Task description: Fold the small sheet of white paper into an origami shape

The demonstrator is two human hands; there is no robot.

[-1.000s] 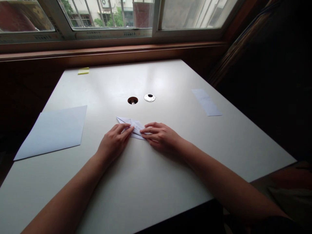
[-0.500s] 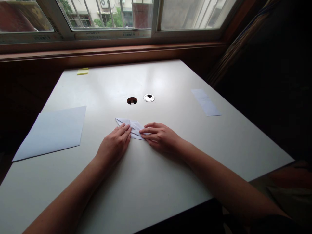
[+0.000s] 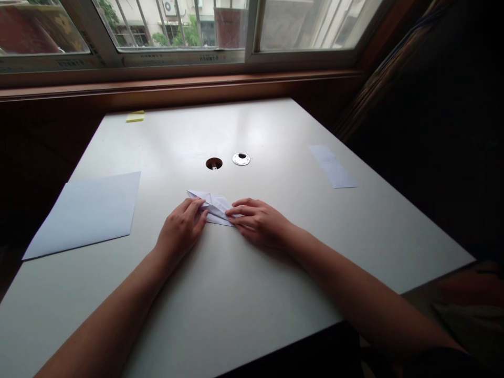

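A small piece of folded white paper [image 3: 216, 206] lies on the white table [image 3: 252, 315], a pointed end toward the left and several layers showing in its middle. My left hand [image 3: 183, 223] is at its left part, thumb and fingers closed on the paper's near edge. From the other side, my right hand [image 3: 262, 221] rests on the table with its fingers over the paper's right end, holding it down. That right end is partly hidden under the fingers.
A stack of white paper sheets [image 3: 88, 212] lies at the left edge. Toward the right lies a white paper strip [image 3: 333, 167]. A round hole [image 3: 214, 164] and its metal cover [image 3: 241, 159] are beyond my hands. Yellow sticky notes [image 3: 135, 116] sit at the far left, below the window [image 3: 173, 26].
My left fingers, flat on the paper before, have drawn back slightly left and now bend around its edge with the thumb beneath. My right hand stays in place.
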